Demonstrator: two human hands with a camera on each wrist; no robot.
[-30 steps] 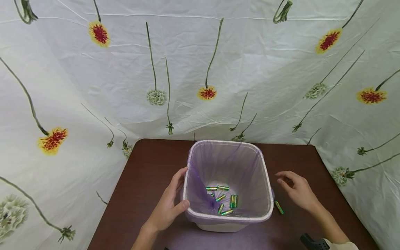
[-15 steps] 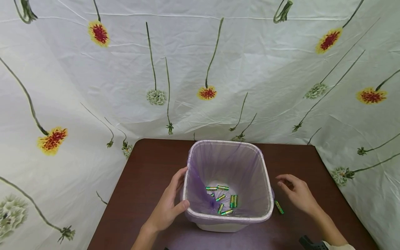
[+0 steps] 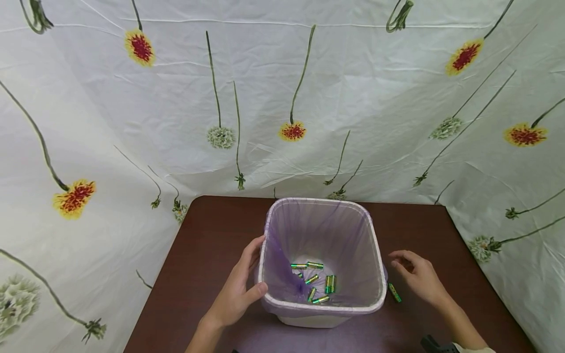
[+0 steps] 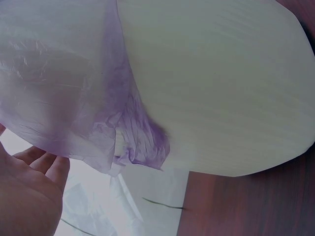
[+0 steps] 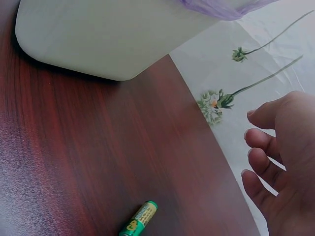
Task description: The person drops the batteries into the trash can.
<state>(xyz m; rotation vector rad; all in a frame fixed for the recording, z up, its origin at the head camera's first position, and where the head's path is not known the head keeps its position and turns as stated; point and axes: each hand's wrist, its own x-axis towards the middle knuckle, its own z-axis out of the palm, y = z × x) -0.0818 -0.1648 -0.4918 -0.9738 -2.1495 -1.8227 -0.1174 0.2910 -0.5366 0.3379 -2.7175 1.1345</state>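
Note:
A pale waste bin (image 3: 309, 321) lined with a thin purple bag (image 3: 282, 255) stands on the table. Several green-and-gold batteries (image 3: 321, 299) lie at its bottom. My left hand (image 3: 236, 289) holds the bin by its left side, thumb at the rim and fingers against the outside. Seen from the left wrist, those fingers (image 4: 58, 169) lie at the bag's folded-over edge. To the right of the bin, one loose battery (image 3: 395, 292) lies on the table. Near it my right hand (image 3: 419, 274) hovers, fingers loosely bent and nothing between them; the right wrist view shows the fingertips apart.
The dark reddish-brown table (image 3: 220, 220) extends around the bin. Behind and beside it hangs a white flower-printed cloth (image 3: 265, 98). A dark strap (image 3: 437, 344) shows at my right wrist. The bag's overhang (image 4: 142, 137) drapes down the bin's outer wall.
My right hand has sunk slightly toward the near side, still beside the loose battery. The left hand, the bin and the batteries have stayed where they were.

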